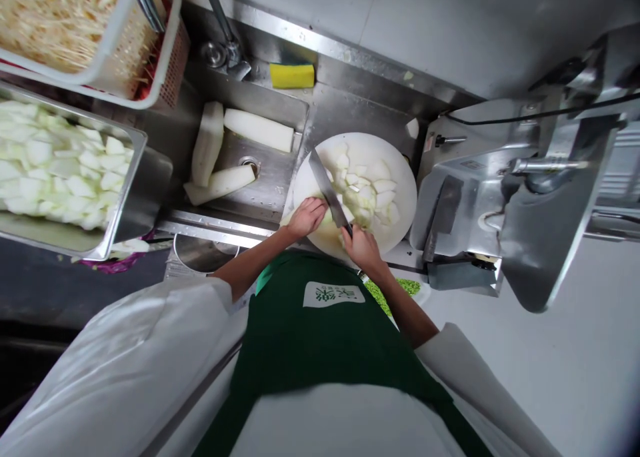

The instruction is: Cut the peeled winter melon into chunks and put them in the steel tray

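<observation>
My right hand (361, 245) is closed around the dark handle of a cleaver (326, 188) whose blade lies across a round white cutting board (400, 170). My left hand (306, 217) presses with curled fingers on a pale peeled gourd piece (326, 222) at the board's near edge, right beside the blade. Several cut pale chunks (367, 184) are heaped on the board to the right of the blade.
A small steel sink (270, 177) to the left holds three long peeled gourd pieces (257, 129). A steel pan of cut chunks (55, 167) and a basket of bean sprouts (65, 17) stand far left. A yellow sponge (292, 75) lies behind; a slicing machine (525, 197) stands right.
</observation>
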Motion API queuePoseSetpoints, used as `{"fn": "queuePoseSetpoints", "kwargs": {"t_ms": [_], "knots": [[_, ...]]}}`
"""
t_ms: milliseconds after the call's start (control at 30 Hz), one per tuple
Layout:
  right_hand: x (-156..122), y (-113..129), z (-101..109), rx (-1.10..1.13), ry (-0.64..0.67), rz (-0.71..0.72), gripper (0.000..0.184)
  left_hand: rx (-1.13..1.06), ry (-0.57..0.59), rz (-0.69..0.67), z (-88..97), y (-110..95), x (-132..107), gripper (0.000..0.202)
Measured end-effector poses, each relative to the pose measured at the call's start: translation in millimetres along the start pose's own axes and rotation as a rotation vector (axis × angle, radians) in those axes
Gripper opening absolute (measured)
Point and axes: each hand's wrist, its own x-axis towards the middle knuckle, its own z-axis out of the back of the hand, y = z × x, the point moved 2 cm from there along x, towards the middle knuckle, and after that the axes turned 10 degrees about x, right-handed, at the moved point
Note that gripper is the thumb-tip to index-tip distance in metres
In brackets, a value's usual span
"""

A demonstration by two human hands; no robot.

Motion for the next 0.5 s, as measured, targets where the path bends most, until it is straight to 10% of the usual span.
{"fn": "queuePoseSetpoints", "kwargs": {"t_ms": [233, 500], "knots": [[-53.0, -19.6, 14.9, -0.048, 0.096, -0.019, 0.036, -0.016, 0.013, 0.005, -0.3, -2.0, 0.4, 0.035], [15.6, 12.0, -20.6, 0.033, 0.006, 0.011, 0.037, 0.024, 0.056, -0.014, 7.1, 1.8, -9.0, 0.037]]}}
